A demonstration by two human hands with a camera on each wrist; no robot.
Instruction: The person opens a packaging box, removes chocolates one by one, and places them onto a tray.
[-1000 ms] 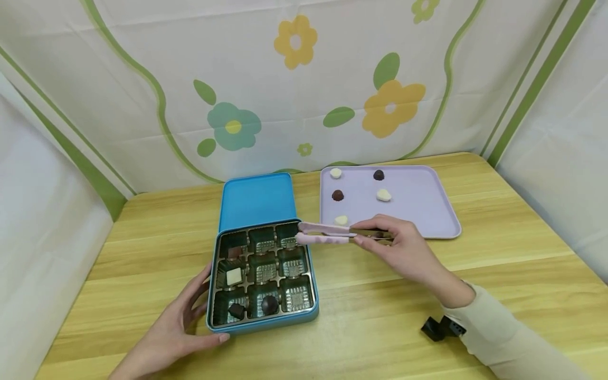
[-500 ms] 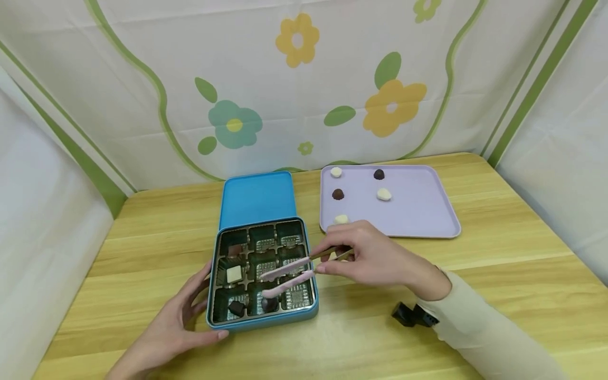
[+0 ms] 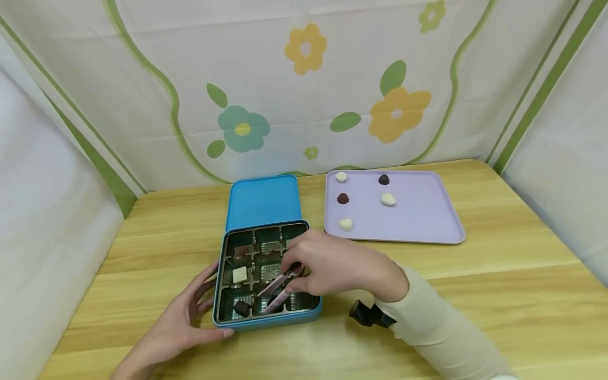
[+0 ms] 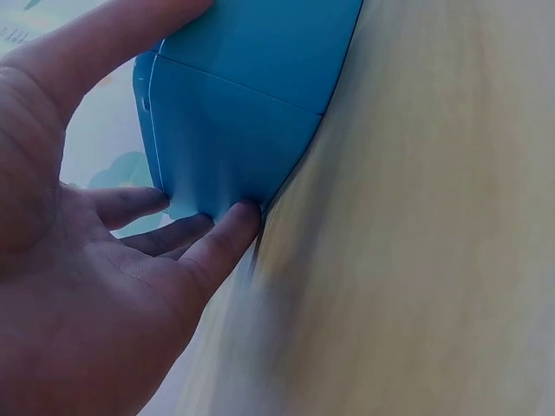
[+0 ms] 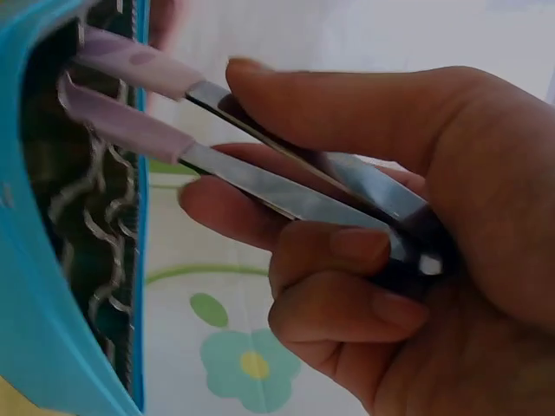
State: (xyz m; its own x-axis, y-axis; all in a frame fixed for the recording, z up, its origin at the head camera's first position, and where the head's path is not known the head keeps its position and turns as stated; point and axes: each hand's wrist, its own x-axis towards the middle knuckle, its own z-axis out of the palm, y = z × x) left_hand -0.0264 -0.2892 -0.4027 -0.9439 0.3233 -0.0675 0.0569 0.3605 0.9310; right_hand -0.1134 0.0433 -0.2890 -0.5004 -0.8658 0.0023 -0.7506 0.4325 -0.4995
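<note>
A long, plain cream sleeve (image 3: 442,322), softly creased, covers the right arm, its cuff (image 3: 402,285) ending at the wrist. A small black device (image 3: 370,314) of two chunky parts sits by that cuff. The right hand (image 3: 332,264) is bare, with short nails; the left hand (image 3: 176,319) is bare too

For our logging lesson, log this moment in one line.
left hand: touches blue tin; right hand: grips tongs; tongs: at tin's front-middle compartment; lilac tray: five pieces
</note>
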